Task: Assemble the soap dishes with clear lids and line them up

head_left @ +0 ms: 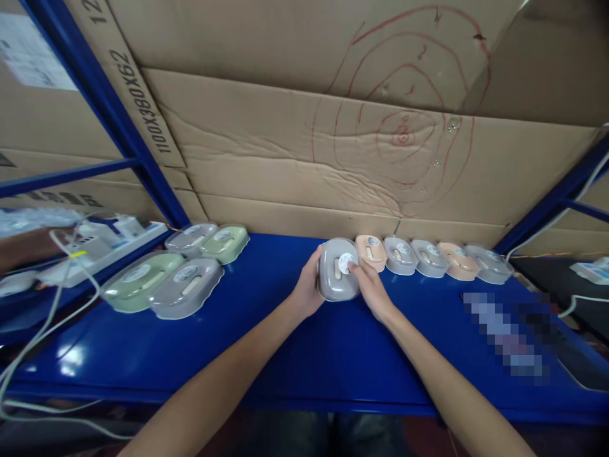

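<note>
A grey box with a clear lid [328, 279], a round white label and a cream-coloured bar on top, is held up over the blue shelf, tilted towards me. My left hand [308, 285] grips its left side, fingers partly hidden behind it. On the right side, my right hand [372, 287] is closed at the box's edge, with finger or thumb tips on the round label [346, 263]. Just beyond my right hand stands a peach box [372, 252] of the same kind, first in a row with grey boxes [401, 255] and another peach one [457, 261].
Grey boxes [186, 289] and green boxes [143, 282] are grouped on the left of the blue shelf [285, 368]. Cardboard [266, 146] with red rings backs it. Power strips [104, 254] and white cables lie far left, near another person's arm [33, 247]. A pixelated patch covers something at right.
</note>
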Motion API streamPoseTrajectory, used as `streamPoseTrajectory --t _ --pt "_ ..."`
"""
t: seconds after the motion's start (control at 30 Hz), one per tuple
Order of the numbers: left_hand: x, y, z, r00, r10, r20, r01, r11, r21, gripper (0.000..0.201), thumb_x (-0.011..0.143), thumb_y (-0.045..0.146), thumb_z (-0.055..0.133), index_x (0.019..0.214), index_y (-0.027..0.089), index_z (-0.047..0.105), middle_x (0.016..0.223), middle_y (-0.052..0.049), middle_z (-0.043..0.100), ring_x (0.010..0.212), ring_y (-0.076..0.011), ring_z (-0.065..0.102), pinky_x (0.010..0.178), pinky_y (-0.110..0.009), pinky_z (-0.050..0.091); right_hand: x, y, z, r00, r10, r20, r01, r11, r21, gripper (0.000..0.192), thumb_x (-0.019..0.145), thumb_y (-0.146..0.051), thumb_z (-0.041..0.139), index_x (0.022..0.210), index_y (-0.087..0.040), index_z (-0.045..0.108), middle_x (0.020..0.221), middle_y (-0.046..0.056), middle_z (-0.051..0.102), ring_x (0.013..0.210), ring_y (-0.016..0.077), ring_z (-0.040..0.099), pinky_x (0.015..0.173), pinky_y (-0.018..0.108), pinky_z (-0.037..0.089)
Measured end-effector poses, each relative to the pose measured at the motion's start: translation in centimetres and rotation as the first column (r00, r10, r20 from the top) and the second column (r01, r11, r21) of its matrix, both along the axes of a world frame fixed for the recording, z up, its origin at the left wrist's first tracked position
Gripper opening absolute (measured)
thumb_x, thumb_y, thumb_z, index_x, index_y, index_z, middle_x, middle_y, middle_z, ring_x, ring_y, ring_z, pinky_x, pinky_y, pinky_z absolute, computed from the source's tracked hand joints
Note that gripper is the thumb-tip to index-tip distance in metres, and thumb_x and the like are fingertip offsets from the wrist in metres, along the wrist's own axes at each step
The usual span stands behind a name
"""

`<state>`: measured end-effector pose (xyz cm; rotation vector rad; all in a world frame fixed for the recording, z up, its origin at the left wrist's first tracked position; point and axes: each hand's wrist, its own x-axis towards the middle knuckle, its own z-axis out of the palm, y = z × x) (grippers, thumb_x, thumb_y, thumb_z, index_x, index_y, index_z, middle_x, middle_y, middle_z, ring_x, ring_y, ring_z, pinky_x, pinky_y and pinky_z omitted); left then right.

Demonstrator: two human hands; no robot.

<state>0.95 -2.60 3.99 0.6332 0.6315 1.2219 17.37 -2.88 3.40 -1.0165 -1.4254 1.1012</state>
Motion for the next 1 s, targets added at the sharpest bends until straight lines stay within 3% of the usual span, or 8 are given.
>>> streamPoseTrajectory --t 0.1,0.2,0.3,0.47,0.67,0.87,0.93,1.0 --pt "0.0 -0.1 -0.1 0.998 -0.022 0.066 0.023 0.999 -0.023 0.048 0.106 0.056 0.065 0.129 0.016 0.080 0.117 -0.011 0.085 0.120 -0.0332 0.079 0.111 -0.045 0.060 -0.1 0.1 -0.9 0.960 -0.191 0.205 0.146 0.966 0.215 0.057 0.097 -0.056 0.066 0.141 -0.020 0.074 0.144 0.014 0.076 0.134 0.0377 0.069 0.124 0.059 0.046" --pt "-0.1 -0.1 -0.2 0.998 -0.019 0.054 0.020 1.000 -0.018 0.047 0.107 0.053 0.063 0.130 0.016 0.080 0.118 -0.012 0.085 0.122 -0.0337 0.078 0.112 -0.046 0.060 0.0 0.0 -1.1 0.917 -0.309 0.254 0.233 0.929 0.288 0.067 0.099 -0.053 0.065 0.157 -0.019 0.063 0.144 0.017 0.075 0.121 0.0366 0.074 0.113 0.060 0.055" --pt "-0.2 -0.1 -0.4 1.000 0.010 0.010 -0.010 1.000 -0.014 0.046 0.104 0.052 0.067 0.131 0.016 0.079 0.119 -0.012 0.085 0.124 -0.0345 0.077 0.112 -0.046 0.059 -0.1 -0.3 -1.1 0.929 -0.267 0.257 0.199 0.945 0.260 0.067 0.103 -0.057 0.060 0.159 -0.020 0.062 0.144 0.018 0.075 0.117 0.0362 0.076 0.106 0.058 0.060" --pt "0.1 -0.5 -0.3 0.995 -0.002 -0.099 0.002 1.000 -0.006 0.052 0.101 0.058 0.071 0.130 0.016 0.078 0.123 -0.014 0.084 0.125 -0.0365 0.076 0.113 -0.048 0.059 -0.4 -0.8 -0.8 0.947 -0.170 0.274 0.126 0.977 0.170 0.080 0.098 -0.074 0.066 0.159 -0.022 0.062 0.156 0.017 0.068 0.141 0.0409 0.066 0.123 0.064 0.048" --pt "0.3 -0.5 -0.1 0.981 0.109 -0.161 -0.078 0.979 0.187 0.054 0.096 0.055 0.083 0.139 0.026 0.070 0.143 -0.010 0.077 0.136 -0.0314 0.071 0.117 -0.041 0.054 -0.4 -0.7 -0.7 0.967 -0.103 0.232 0.083 0.992 0.093 0.094 0.087 -0.071 0.079 0.162 -0.020 0.055 0.122 0.015 0.078 0.105 0.0333 0.075 0.097 0.052 0.061" --pt "-0.4 0.5 -0.3 0.967 0.171 -0.191 -0.150 0.981 0.120 0.056 0.090 0.067 0.083 0.121 0.021 0.074 0.109 -0.008 0.081 0.103 -0.0287 0.078 0.089 -0.037 0.061 0.3 0.3 -0.2 0.998 -0.047 0.040 0.050 0.995 -0.092 0.084 0.087 -0.068 0.072 0.155 -0.021 0.057 0.102 0.007 0.076 0.082 0.0271 0.073 0.077 0.043 0.060" --pt "-1.2 1.2 -0.1 0.954 0.253 -0.160 -0.247 0.967 0.058 0.054 0.091 0.067 0.081 0.115 0.020 0.075 0.098 -0.005 0.078 0.092 -0.0250 0.075 0.081 -0.034 0.059 1.1 0.4 0.7 0.993 -0.042 0.110 0.050 0.996 -0.067 0.084 0.088 -0.067 0.069 0.156 -0.021 0.055 0.105 0.008 0.077 0.084 0.0284 0.074 0.078 0.044 0.060" --pt "-2.2 2.0 0.0 0.926 0.355 -0.126 -0.354 0.935 0.029 0.050 0.093 0.065 0.079 0.114 0.020 0.075 0.096 -0.004 0.077 0.089 -0.0227 0.074 0.080 -0.032 0.059 2.1 0.1 1.7 0.937 -0.079 0.340 0.061 0.996 0.064 0.086 0.087 -0.062 0.073 0.158 -0.019 0.051 0.117 0.012 0.076 0.093 0.0308 0.075 0.089 0.049 0.060"
